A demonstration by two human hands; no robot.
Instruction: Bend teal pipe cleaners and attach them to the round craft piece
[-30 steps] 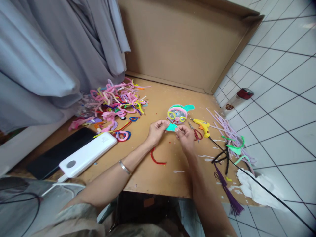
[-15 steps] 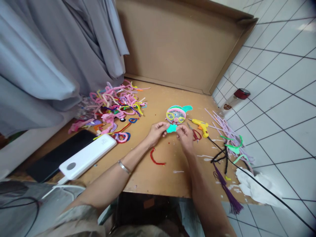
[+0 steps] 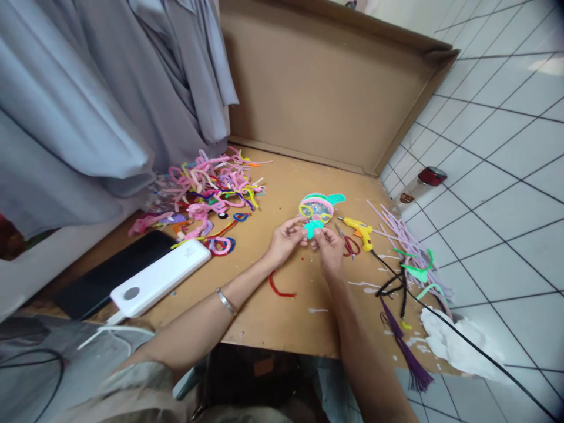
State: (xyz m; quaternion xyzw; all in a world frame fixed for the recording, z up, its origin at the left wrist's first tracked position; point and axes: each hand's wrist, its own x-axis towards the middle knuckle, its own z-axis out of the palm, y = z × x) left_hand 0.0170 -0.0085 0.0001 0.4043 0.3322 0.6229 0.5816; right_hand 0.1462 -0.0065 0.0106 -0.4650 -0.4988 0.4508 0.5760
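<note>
Between the fingertips of my left hand (image 3: 287, 239) and my right hand (image 3: 328, 245) is a small turquoise fuzzy piece (image 3: 313, 227), seemingly of pipe cleaner. Both hands pinch its lower edge, close together above the table. Just behind it sits a round clear craft piece (image 3: 316, 207) trimmed in pink and green, with yellow loops on its front and a turquoise flap (image 3: 336, 198) at its right. The held piece partly covers its lower front. A red pipe cleaner (image 3: 279, 288) lies curved on the table, nearer to me.
Right of my hands lie red-handled scissors (image 3: 351, 245) and a yellow glue gun (image 3: 360, 230) with a black cord. Lilac pipe cleaners (image 3: 408, 249), a purple tassel (image 3: 408, 352) and white tissue (image 3: 458, 341) lie farther right. At left are a pipe-cleaner heap (image 3: 215, 182), white power bank (image 3: 161, 279) and black phone (image 3: 114, 273).
My hands have drawn closer together, and the turquoise piece is now turned more upright between them. The view has shifted slightly.
</note>
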